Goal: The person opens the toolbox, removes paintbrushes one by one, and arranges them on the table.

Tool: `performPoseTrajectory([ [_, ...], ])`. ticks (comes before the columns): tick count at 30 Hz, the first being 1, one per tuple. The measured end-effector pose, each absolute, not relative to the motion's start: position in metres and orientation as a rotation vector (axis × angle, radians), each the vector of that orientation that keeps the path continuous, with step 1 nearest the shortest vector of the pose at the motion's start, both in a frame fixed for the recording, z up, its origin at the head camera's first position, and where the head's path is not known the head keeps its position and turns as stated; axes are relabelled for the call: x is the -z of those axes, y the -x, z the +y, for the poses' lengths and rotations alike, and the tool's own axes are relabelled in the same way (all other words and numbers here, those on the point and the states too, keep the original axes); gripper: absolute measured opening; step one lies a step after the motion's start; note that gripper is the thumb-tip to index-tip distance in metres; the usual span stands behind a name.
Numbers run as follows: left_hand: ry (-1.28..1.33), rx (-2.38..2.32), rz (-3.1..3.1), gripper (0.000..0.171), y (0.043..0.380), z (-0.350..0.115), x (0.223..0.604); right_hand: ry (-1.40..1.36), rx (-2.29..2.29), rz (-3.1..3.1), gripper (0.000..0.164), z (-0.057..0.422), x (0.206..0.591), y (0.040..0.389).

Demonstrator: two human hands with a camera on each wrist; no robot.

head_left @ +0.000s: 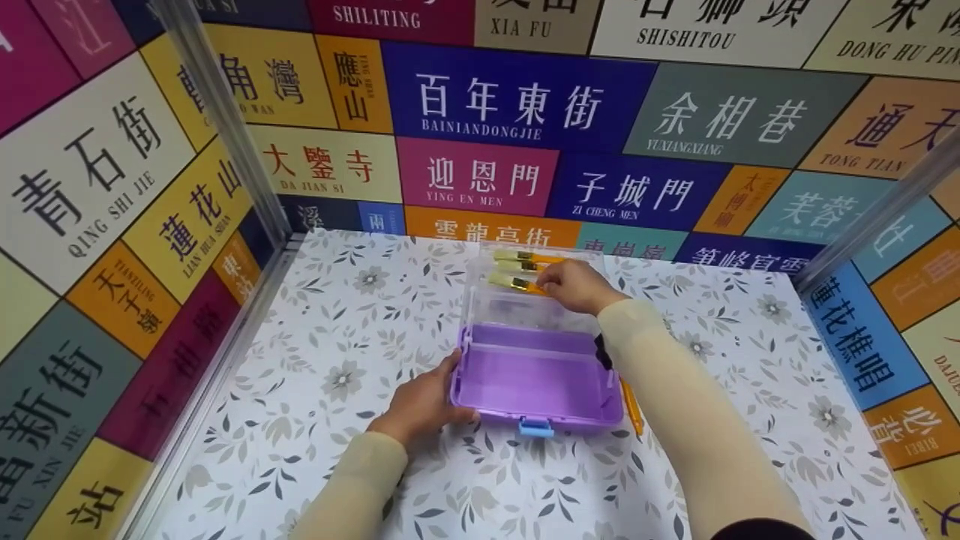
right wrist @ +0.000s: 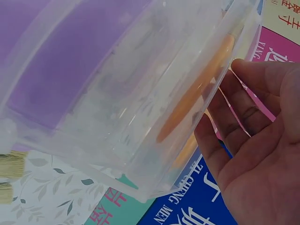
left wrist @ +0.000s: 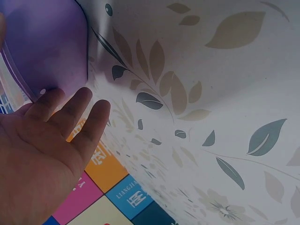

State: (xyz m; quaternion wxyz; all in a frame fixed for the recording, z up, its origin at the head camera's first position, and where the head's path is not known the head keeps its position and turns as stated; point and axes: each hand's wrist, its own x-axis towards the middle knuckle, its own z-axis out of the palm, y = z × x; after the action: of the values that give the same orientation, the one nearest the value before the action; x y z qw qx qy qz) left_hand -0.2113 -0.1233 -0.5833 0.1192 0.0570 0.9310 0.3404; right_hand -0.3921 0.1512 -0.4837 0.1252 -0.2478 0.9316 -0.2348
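Observation:
A purple plastic box (head_left: pixel 540 379) lies open, its clear lid (head_left: pixel 517 309) tilted back. My left hand (head_left: pixel 424 405) rests against its front left corner, thumb at the front rim. In the left wrist view, the fingers (left wrist: pixel 77 112) stretch out beside the purple wall. My right hand (head_left: pixel 574 285) pinches a paintbrush (head_left: pixel 517 283) with pale bristles and an orange handle, over the lid's far part. In the right wrist view, an orange handle (right wrist: pixel 199 89) shows through the clear plastic beside the fingertips. Two more paintbrushes (head_left: pixel 517 260) lie just beyond, their handles partly hidden by the hand.
An orange handle (head_left: pixel 632 409) lies on the table right of the box, partly under my right forearm. Bristle ends (right wrist: pixel 10 165) show there in the right wrist view. A blue latch (head_left: pixel 536 428) projects at the box's front. Patterned walls (head_left: pixel 517 97) enclose the flowered tabletop (head_left: pixel 337 300).

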Motion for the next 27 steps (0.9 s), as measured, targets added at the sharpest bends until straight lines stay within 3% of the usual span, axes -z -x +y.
performPoseTrajectory([
  [9, -0.153, -0.983, 2.721, 0.118, 0.2119, -0.1229, 0.5824, 0.663, 0.6, 2.712, 0.027, 0.1539, 0.4848, 0.3892],
  [27, -0.162, -1.009, 2.718, 0.116, 0.2116, -0.1231, 0.5827, 0.823, 0.45, 2.747, 0.028, 0.1503, 0.4811, 0.3827],
])
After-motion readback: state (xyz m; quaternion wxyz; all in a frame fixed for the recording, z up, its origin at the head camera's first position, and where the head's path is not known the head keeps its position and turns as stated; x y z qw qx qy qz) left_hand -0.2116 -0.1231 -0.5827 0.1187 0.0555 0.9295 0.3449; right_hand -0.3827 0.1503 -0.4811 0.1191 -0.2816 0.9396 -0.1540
